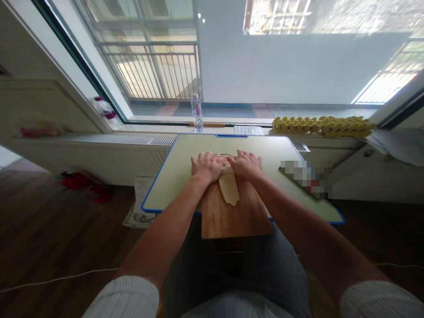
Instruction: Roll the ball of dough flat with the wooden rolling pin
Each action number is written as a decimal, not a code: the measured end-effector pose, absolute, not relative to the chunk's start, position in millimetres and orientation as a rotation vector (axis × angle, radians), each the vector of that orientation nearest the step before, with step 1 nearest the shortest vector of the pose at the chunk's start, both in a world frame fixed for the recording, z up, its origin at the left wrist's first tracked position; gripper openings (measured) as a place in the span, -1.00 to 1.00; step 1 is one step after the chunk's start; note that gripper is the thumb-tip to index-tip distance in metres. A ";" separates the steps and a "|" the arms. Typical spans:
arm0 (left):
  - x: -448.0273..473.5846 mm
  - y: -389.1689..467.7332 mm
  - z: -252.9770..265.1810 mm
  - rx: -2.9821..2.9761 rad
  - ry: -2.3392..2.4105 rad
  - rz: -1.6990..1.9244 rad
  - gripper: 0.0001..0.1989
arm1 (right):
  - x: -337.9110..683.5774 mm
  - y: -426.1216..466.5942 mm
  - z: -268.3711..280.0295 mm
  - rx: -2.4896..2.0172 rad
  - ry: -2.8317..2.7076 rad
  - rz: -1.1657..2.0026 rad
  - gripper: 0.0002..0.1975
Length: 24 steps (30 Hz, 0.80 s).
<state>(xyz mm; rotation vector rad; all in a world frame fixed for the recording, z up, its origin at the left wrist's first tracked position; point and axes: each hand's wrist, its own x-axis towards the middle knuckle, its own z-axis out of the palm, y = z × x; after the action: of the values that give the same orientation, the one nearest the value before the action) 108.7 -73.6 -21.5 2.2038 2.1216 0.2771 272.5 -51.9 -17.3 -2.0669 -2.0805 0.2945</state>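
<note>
A flattened sheet of pale dough (229,190) lies lengthwise on a brown wooden board (236,221). Across its far end is what looks like a rolling pin (227,168), mostly covered by my hands. My left hand (207,167) rests palm down over its left end, fingers spread and stretched forward. On the other end lies my right hand (245,164), also flat with fingers extended. Both thumbs point inward, close to each other. Whatever is under the palms is hidden.
The board sits on a pale table (179,172) with blue edging and juts past its near edge. A partly blurred flat device (304,181) lies at the right. Along the windowsill stand a water bottle (196,114) and yellow egg-tray-like packaging (321,126).
</note>
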 end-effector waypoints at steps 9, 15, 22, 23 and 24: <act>103.2 -23.9 -13.8 2.157 2.024 0.130 -0.37 | 269.0 -9.7 -17.1 -2.062 -2.033 0.286 -0.22; 104.3 -16.6 -14.2 2.122 2.059 0.147 -0.40 | 267.2 -8.6 -14.4 -2.003 -2.036 0.163 -0.37; 109.1 -47.1 -20.6 2.191 2.161 0.384 -0.43 | 267.0 -34.7 -16.5 -2.054 -2.068 0.131 -0.41; 110.0 -53.6 -22.2 2.203 2.172 0.412 -0.44 | 267.5 -41.2 -16.9 -2.050 -2.083 0.123 -0.43; 111.0 -60.5 -24.1 2.215 2.182 0.440 -0.44 | 267.9 -48.3 -17.2 -2.045 -2.099 0.103 -0.44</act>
<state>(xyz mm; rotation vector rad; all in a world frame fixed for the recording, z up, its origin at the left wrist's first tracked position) 111.0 -60.5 -24.1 2.2150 2.1823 0.4402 267.9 -48.3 -17.2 -2.0445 -2.0987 0.1033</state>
